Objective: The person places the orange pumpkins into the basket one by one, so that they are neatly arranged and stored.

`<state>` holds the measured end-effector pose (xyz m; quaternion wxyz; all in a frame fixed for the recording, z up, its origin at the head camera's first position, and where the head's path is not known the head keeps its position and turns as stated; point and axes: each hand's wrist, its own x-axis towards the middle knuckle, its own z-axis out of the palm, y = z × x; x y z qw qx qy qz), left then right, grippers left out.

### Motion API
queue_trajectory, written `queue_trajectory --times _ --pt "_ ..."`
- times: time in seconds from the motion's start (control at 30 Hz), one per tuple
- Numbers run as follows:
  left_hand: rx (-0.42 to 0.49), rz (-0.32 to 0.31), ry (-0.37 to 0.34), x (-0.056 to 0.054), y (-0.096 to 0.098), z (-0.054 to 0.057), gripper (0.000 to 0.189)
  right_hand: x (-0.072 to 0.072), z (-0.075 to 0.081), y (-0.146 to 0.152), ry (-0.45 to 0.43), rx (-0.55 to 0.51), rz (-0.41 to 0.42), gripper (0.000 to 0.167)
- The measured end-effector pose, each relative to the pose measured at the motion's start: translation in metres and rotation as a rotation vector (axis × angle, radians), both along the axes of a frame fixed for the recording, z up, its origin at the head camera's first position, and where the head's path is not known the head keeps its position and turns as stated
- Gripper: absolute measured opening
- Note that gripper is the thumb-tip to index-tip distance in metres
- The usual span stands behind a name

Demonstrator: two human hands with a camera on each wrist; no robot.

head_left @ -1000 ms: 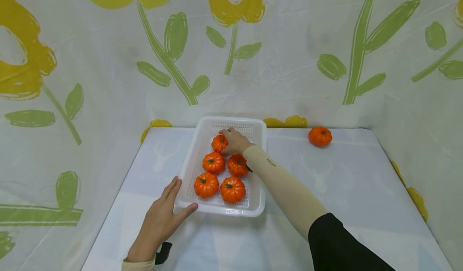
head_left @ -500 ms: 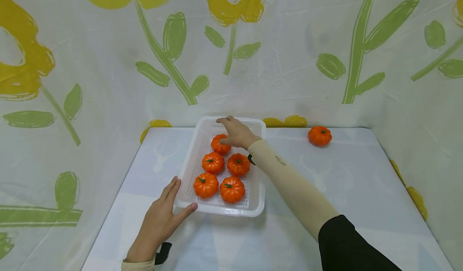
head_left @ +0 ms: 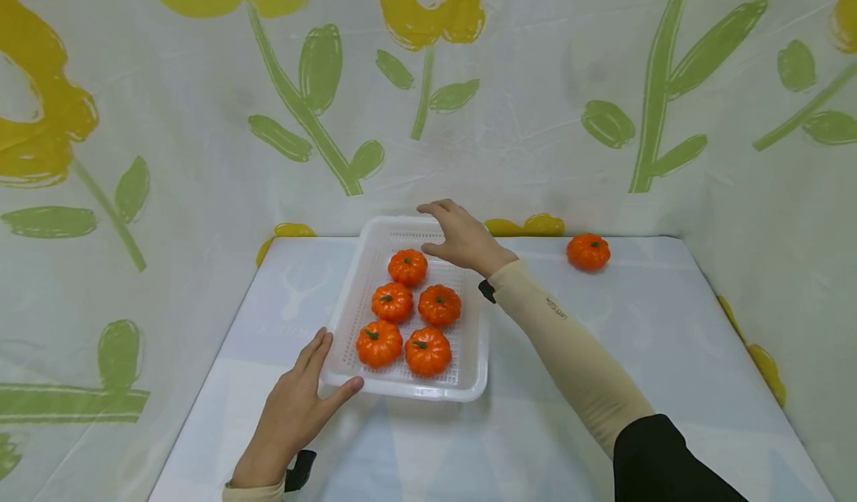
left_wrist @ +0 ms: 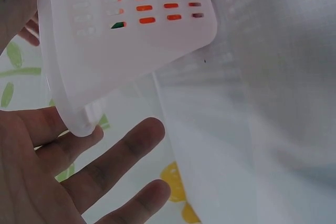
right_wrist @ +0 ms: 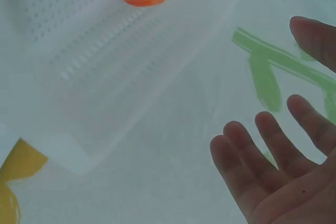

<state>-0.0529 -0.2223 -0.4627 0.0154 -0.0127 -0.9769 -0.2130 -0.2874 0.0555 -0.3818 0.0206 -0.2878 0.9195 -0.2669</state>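
Observation:
A white perforated plastic basket (head_left: pixel 428 392) stands on the table with several small orange pumpkins (head_left: pixel 428 352) in it, each with a green stem. My left hand (head_left: pixel 291 405) rests at the basket's near left corner, fingers along the left side and thumb at the front rim. In the left wrist view, those fingers (left_wrist: pixel 113 163) are spread, some right at the basket's rim. My right hand (head_left: pixel 465 238) hovers over the far right part of the basket with nothing in it; the right wrist view shows its fingers (right_wrist: pixel 275 140) apart and relaxed. Another pumpkin (head_left: pixel 588 252) sits alone at the table's back right.
The pale table (head_left: pixel 556 413) has its back edge close to a hanging cloth (head_left: pixel 522 115) printed with yellow flowers and green leaves. The same cloth hangs along the left and right sides.
My right hand has let go of the farthest pumpkin in the basket, then risen back and to the right. My left hand stays at the basket's corner.

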Motion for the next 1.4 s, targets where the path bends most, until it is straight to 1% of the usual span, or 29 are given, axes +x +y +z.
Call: queue_trajectory --times 0.27,0.43,0.53,0.67,0.83,0.93,1.07,1.13,1.27,1.4 --pt "0.009 -0.006 0.004 -0.001 -0.001 -0.001 0.101 0.009 0.008 0.027 0.133 -0.105 -0.014 0.065" --pt "0.000 -0.001 0.002 -0.002 -0.001 0.000 0.101 0.010 0.003 0.046 0.166 -0.151 -0.061 0.062" --pt "-0.002 -0.002 0.008 -0.002 -0.001 -0.001 0.101 0.010 -0.003 0.059 0.179 -0.178 -0.109 0.060" --pt "0.000 -0.003 0.008 -0.002 -0.002 -0.002 0.101 0.010 -0.010 0.079 0.180 -0.205 -0.167 0.058" --pt "0.001 0.005 0.000 -0.002 -0.002 -0.003 0.102 0.005 -0.021 0.108 0.143 -0.243 -0.232 0.058" --pt "0.004 0.010 -0.010 -0.001 -0.002 -0.003 0.103 0.002 -0.029 0.127 0.153 -0.275 -0.271 0.059" --pt "0.011 0.007 -0.011 -0.001 -0.001 -0.002 0.102 0.000 -0.041 0.155 0.182 -0.285 -0.354 0.060" --pt "0.014 0.004 -0.008 -0.001 -0.001 -0.002 0.102 0.002 -0.047 0.170 0.171 -0.284 -0.399 0.061" --pt "0.019 0.001 0.002 0.000 0.000 -0.001 0.101 0.006 -0.060 0.196 0.115 -0.277 -0.477 0.066" --pt "0.020 0.004 0.002 0.000 0.000 -0.001 0.100 0.007 -0.073 0.217 0.086 -0.276 -0.518 0.071"
